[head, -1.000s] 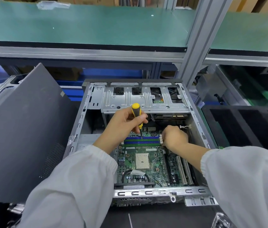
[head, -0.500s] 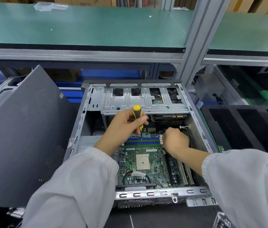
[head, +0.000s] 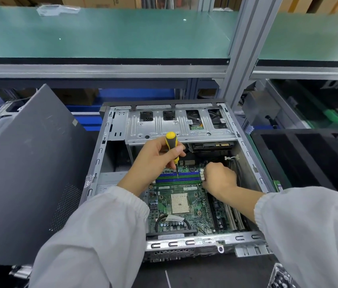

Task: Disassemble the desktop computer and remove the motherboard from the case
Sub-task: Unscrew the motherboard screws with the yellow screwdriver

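1. Left hand (head: pixel 153 161) grips the yellow-and-black-handled screwdriver (head: pixel 172 150), its thin shaft pointing down over the blue and green memory slots (head: pixel 177 177). I cannot tell whether the tip is seated in anything.
2. Right hand (head: pixel 219 177) is curled into the far right part of the case. Its fingertips are hidden, so I cannot tell what, if anything, it pinches; my guess is a connector or latch by the white slot clips (head: pixel 202 174).
3. Open grey steel computer case (head: pixel 101 154) lies flat on the bench, with its dark grey side panel (head: pixel 29 163) propped just to the left.
4. Silver perforated drive cage (head: pixel 180 127) spans the far end and overhangs the zone where both hands work. I would keep wrists low and clear of its edge.
5. Green motherboard (head: pixel 179 202) sits inside the case, bare socket in the middle, so removal is not yet done.
6. For the step in hand: free every cable before pulling on the board, and pull plugs by the body, not the wires.
7. Black cable bundle with white tie (head: pixel 233 161) runs along the right wall; I would sweep it aside first.
8. Keep the driver upright on each screw and watch the slots beneath the tip.
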Demonstrator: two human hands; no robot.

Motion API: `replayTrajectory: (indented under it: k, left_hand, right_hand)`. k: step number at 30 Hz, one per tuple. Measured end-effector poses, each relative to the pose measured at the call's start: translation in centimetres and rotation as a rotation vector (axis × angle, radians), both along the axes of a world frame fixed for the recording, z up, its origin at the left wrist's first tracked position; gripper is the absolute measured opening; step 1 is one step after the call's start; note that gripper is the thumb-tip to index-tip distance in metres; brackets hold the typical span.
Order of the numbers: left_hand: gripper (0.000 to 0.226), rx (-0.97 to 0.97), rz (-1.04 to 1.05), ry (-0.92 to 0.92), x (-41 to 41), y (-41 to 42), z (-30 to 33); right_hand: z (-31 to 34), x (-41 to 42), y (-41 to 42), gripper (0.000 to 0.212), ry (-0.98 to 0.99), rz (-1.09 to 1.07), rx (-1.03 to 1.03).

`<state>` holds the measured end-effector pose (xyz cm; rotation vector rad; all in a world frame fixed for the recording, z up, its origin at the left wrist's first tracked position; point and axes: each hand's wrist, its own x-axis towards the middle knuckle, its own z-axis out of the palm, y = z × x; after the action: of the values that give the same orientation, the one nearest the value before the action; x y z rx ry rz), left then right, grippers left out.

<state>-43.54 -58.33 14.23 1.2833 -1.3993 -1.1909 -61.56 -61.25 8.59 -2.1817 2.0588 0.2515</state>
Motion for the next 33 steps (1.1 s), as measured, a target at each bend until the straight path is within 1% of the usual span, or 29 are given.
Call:
replayTrajectory:
  k: [2,8,10,13,15,16,18,19,20,22,24,25,27,29,30,31,32,33]
  left_hand:
    - [0.014,0.002,0.002,0.001,0.0,0.0,0.0]
    - [0.010,0.002,-0.001,0.006,0.0,0.0,0.0]
    - [0.009,0.004,-0.002,-0.001,0.0,0.0,0.0]
    - [0.009,0.006,-0.006,-0.006,-0.1,0.1,0.1]
    - [0.008,0.012,-0.002,-0.003,-0.1,0.1,0.2]
    - [0.009,0.015,0.001,0.000,-0.1,0.1,0.2]
    - [0.009,0.015,0.000,-0.001,-0.1,0.1,0.2]
    - [0.009,0.011,-0.001,-0.003,-0.1,0.1,0.3]
    - [0.010,0.007,0.000,-0.002,-0.2,0.1,0.3]
    - [0.010,-0.001,0.002,0.008,-0.2,0.2,0.4]
    - [0.012,-0.010,-0.001,0.033,-0.2,0.3,0.6]
    - [0.014,-0.012,-0.007,0.056,-0.2,0.3,0.6]
    - [0.019,-0.010,-0.032,0.115,-0.3,0.5,0.8]
    - [0.021,-0.008,-0.053,0.110,-0.7,0.4,0.9]
    - [0.018,-0.013,-0.065,0.059,-1.1,0.3,1.0]
    - [0.014,-0.017,-0.086,-0.002,-1.8,0.2,1.1]
    - [0.009,-0.018,-0.117,-0.058,-2.6,-0.1,1.2]
    - [0.005,-0.013,-0.150,-0.096,-3.6,-0.3,1.3]
  right_hand:
    - [0.1,-0.1,-0.1,0.025,-0.017,-0.005,0.035]
    - [-0.2,-0.7,-1.1,0.001,-0.188,-0.083,0.102]
    - [-0.2,-0.9,-1.8,0.007,-0.241,-0.103,0.121]
    - [0.6,-1.3,-3.0,0.004,-0.234,-0.075,0.178]
    - [1.4,-1.5,-3.6,0.008,-0.272,-0.094,0.221]
    - [1.8,-1.5,-3.8,0.010,-0.341,-0.130,0.257]
    - [2.8,-1.4,-3.5,0.015,-0.584,-0.264,0.362]
    - [3.3,-1.3,-3.2,0.014,-0.711,-0.337,0.431]
    - [4.0,-1.2,-2.7,0.011,-0.817,-0.398,0.514]
    - [5.8,-1.4,-2.0,0.008,-0.999,-0.473,0.748]
    - [7.9,-2.2,-1.6,0.011,-1.187,-0.504,0.983]
    - [8.9,-2.6,-1.6,0.014,-1.256,-0.504,1.054]
    - [10.7,-3.4,-1.5,0.020,-1.325,-0.457,1.106]
    - [12.2,-3.8,-1.5,0.019,-1.301,-0.336,1.082]
    - [12.9,-3.8,-1.5,0.012,-1.240,-0.246,1.019]
    - [13.6,-3.6,-1.5,0.009,-1.136,-0.128,0.910]
    - [14.3,-3.5,-1.4,0.022,-0.981,0.014,0.747]
    - [14.9,-3.5,-1.2,0.035,-0.778,0.168,0.558]
